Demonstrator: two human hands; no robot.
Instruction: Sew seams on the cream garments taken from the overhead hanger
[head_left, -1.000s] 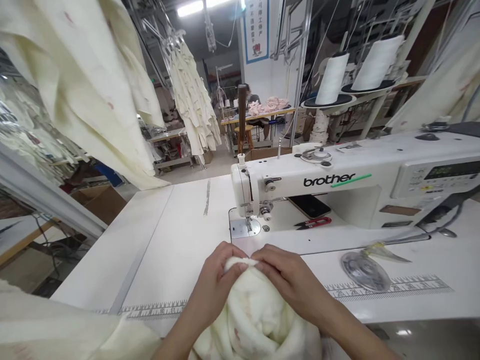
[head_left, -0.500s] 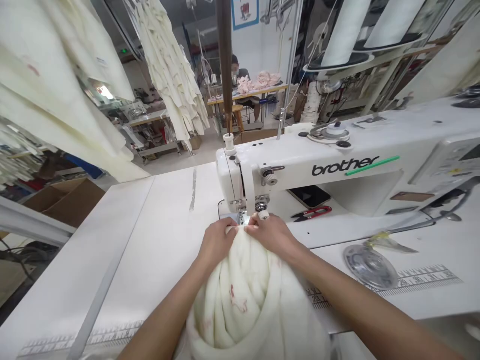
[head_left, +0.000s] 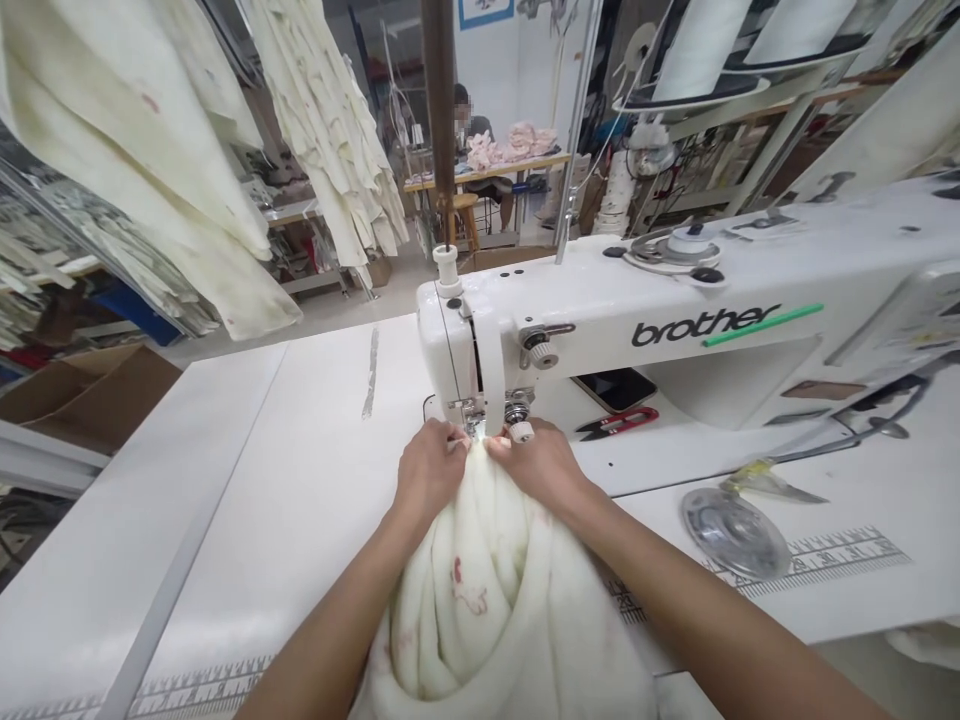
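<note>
Both my hands pinch the gathered edge of a thick cream padded fabric [head_left: 480, 590] right at the presser foot [head_left: 472, 417] of a Brother sewing machine [head_left: 637, 320]. My left hand [head_left: 430, 472] holds the fabric just left of the needle, and my right hand [head_left: 536, 465] holds it just right, with a white cap or band on one fingertip. The bulky fabric, marked with faint pink stains, trails back toward me in long folds. My fingers and the fabric hide the needle plate.
Red thread snips [head_left: 619, 422] and a black phone [head_left: 615, 390] lie behind the machine head. A round transparent disc [head_left: 735, 533] and a printed ruler [head_left: 814, 563] are on the white table [head_left: 225, 480] to the right. Cream garments [head_left: 127, 130] hang at upper left.
My hands and the fabric edge have moved forward from the front of the machine bed to the presser foot. The view has also shifted, and the bundle now stretches out in longer folds.
</note>
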